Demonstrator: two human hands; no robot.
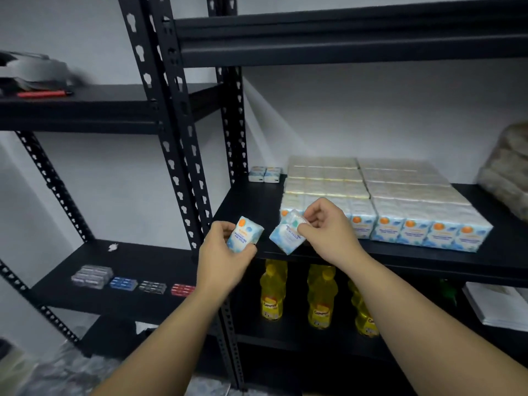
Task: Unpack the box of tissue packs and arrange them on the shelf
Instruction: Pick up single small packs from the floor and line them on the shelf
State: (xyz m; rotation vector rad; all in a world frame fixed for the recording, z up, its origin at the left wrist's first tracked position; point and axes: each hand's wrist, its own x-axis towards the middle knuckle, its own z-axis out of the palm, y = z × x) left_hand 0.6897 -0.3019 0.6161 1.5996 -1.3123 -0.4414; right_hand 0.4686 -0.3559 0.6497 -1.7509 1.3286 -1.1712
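Head cam, facing black metal rack. L hand point(221, 252) grips one tissue pack point(245, 234) betw. thumb and curled fingers, pack upright, printed face toward cam, held just in front of the shelf point(245, 204) edge at its left end. R hand point(328, 224) pinches a 2nd pack point(287, 237) at its upper corner w/ thumb + fingertips; this pack tilted, lower corner overlapping the shelf's front lip; cannot tell if it touches. The two packs near each other, not touching. On the shelf: block of wrapped packs point(380, 201), several rows deep, front row standing w/ orange-dot labels facing out, flush to front edge; R hand partly covers the block's left front corner. Two loose packs point(265, 174) stand side by side at the back left corner, by the upright, apart from the block. Far right of shelf: pale bundle in clear wrap point(505, 167), contents blurred. Level below: yellow bottles point(320, 295) w/ yellow-red labels, three visible, upright in a row. Left rack, lower level: small flat cases point(123, 282) in a row, clear, blue, grey, red. Left rack, upper level: red pen-like item point(43, 94) lying flat, beside a blurred grey object point(31, 70). Box not in view.
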